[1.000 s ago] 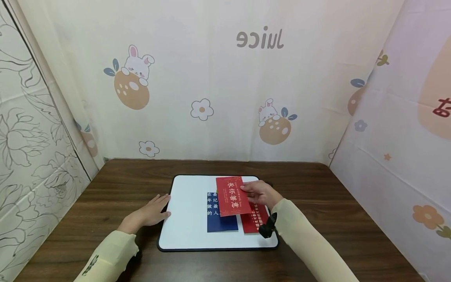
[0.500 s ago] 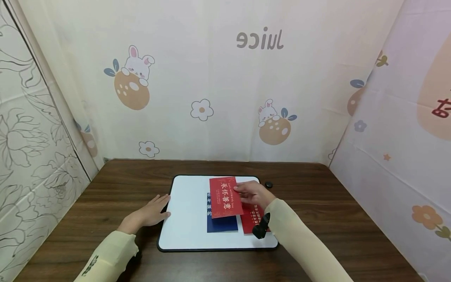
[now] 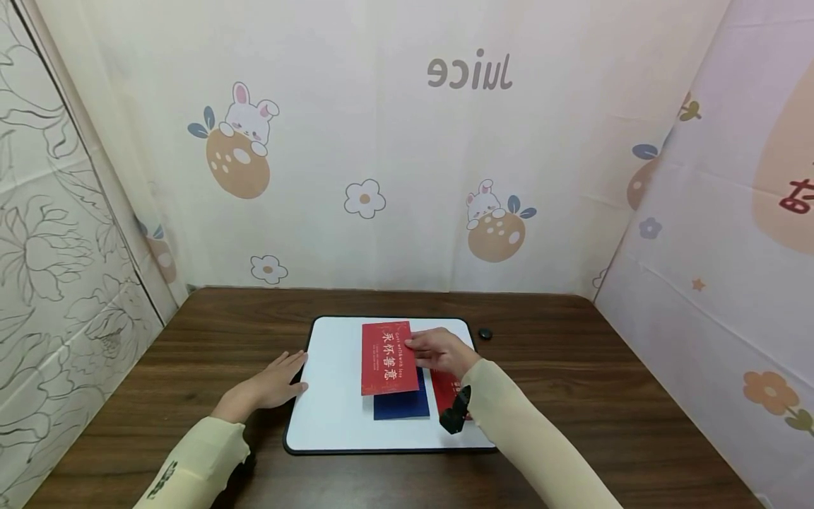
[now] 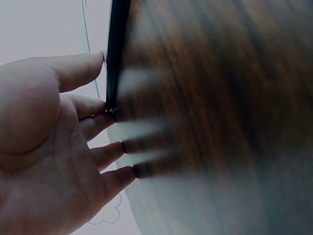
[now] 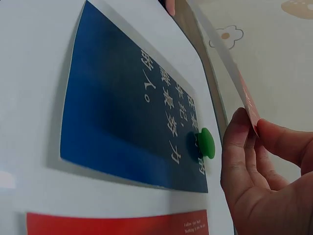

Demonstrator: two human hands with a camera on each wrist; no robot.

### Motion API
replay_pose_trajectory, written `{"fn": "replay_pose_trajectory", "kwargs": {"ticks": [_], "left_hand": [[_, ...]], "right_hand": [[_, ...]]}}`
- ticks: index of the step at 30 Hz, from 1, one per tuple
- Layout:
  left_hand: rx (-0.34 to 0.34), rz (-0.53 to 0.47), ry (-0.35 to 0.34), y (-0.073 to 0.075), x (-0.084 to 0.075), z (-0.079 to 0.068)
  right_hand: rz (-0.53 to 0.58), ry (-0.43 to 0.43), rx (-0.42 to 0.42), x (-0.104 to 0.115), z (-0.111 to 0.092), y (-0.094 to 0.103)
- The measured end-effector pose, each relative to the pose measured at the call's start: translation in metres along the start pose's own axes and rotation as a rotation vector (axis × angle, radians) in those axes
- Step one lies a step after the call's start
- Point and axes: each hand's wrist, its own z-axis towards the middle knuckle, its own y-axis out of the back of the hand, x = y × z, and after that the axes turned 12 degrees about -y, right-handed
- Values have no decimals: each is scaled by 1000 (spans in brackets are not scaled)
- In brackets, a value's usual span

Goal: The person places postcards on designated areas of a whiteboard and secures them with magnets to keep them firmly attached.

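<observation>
My right hand [image 3: 445, 350] pinches a red card [image 3: 384, 367] with white Chinese characters between thumb and fingers, at its right edge. It holds the card over the whiteboard [image 3: 333, 428], overlapping a blue card [image 3: 402, 406] in the head view. In the right wrist view the blue card [image 5: 112, 98] lies on the board, with a green round magnet [image 5: 208, 143] at its lettered end. A second red card [image 3: 445, 392] lies to its right, partly behind my hand. My left hand [image 3: 273, 382] rests with extended fingers against the board's left edge; the fingertips touch the table.
The black-rimmed whiteboard lies on a dark wooden table [image 3: 540, 382]. Beyond its right rim sits a small black round piece [image 3: 485, 334]. A patterned curtain [image 3: 318, 155] hangs behind the table, with more printed cloth along both sides.
My right hand has moved left with the red card, covering the blue card's lettering and showing more of its right side. My left hand has stayed in place.
</observation>
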Motion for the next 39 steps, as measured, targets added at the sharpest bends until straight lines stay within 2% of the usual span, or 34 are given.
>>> {"fn": "replay_pose_trajectory", "kwargs": {"ticks": [10, 21, 39], "left_hand": [[-6, 1, -2, -1, 1, 0], [-4, 22, 16, -3, 4, 3], [-17, 44, 47, -5, 4, 4]], "right_hand": [[1, -12, 21, -1, 5, -13], [-14, -26, 3, -2, 7, -21], [-18, -2, 67, -9, 9, -40]]}}
